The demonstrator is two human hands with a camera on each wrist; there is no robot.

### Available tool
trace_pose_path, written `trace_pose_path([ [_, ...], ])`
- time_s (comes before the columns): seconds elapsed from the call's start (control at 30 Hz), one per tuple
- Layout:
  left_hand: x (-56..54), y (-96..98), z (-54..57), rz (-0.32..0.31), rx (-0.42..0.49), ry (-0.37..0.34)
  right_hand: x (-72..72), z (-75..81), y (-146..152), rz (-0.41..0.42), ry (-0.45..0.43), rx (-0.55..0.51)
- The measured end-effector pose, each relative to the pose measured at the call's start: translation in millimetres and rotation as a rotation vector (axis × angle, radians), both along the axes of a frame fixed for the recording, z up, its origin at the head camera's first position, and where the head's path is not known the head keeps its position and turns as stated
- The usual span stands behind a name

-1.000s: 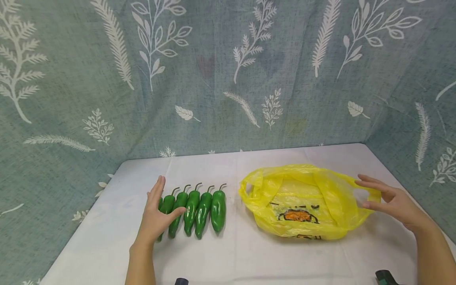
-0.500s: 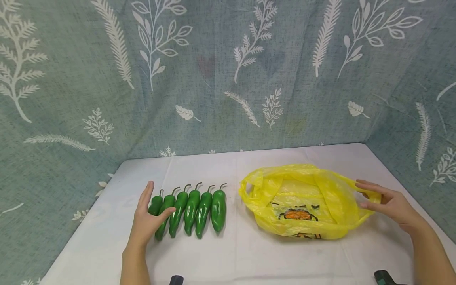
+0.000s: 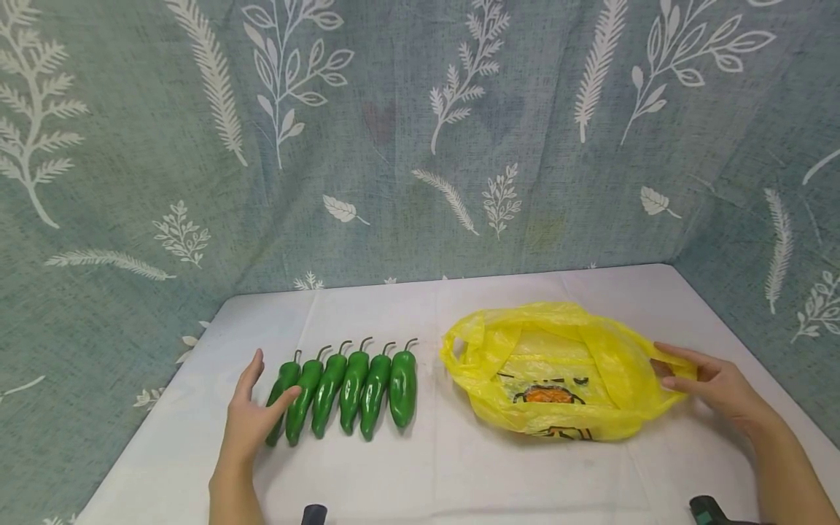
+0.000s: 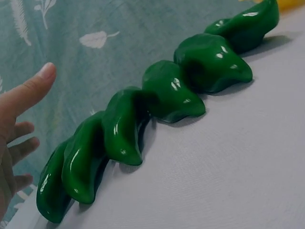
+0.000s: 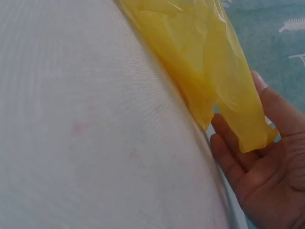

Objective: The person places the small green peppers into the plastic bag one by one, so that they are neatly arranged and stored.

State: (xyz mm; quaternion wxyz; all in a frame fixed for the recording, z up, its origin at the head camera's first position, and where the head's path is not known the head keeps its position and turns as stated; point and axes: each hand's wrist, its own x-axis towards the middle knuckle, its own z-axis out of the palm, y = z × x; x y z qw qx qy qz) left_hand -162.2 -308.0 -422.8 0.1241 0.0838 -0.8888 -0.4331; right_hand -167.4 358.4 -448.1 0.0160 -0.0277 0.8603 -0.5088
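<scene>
Several glossy green peppers with curved stems lie side by side on the white cloth, left of centre. At the left end of their row, my left hand (image 3: 246,419) is beside the leftmost pepper (image 3: 284,386), thumb spread from the fingers. In the left wrist view the peppers (image 4: 174,88) run diagonally, and the hand (image 4: 12,129) holds nothing. A yellow plastic bag (image 3: 558,423) with printed markings lies at the right. My right hand (image 3: 718,383) is at its right handle (image 5: 243,109); the handle passes between thumb and fingers, which stay spread apart.
A green patterned fabric (image 3: 394,219) hangs behind and around the sides of the white-covered table (image 3: 426,474). Two dark-tipped objects poke in at the front edge, one near the left forearm (image 3: 315,514) and one near the right forearm (image 3: 705,507).
My left hand has moved left and slightly nearer the front, uncovering the leftmost peppers. My right hand has shifted a little lower at the bag handle, its finger gap narrower. Peppers stay put.
</scene>
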Motion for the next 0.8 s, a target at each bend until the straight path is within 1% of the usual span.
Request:
trace_pose_path([
  [0.17, 0.9, -4.4, -4.0, 0.004, 0.032, -0.035, 2.0, -5.3, -0.1, 0.032, 0.026, -0.062],
  [0.27, 1.2, -7.5, -8.1, 0.005, 0.059, -0.044, 3.1, -7.2, -0.7, 0.031, 0.029, -0.082],
  [0.4, 0.7, -11.0, -15.2, 0.029, 0.085, -0.048, 2.5, -9.2, -0.9, 0.023, 0.015, -0.077],
  [0.57, -1.1, -13.3, -23.1, 0.058, 0.090, -0.046, 2.0, -10.2, -0.6, 0.013, -0.010, -0.075],
  [0.67, -1.0, -13.6, -25.4, 0.052, 0.090, -0.063, 1.8, -10.1, -0.8, 0.005, -0.014, -0.069],
  [0.8, -0.5, -13.1, -27.9, 0.043, 0.066, -0.087, 1.8, -9.6, -2.0, -0.003, -0.022, -0.045],
])
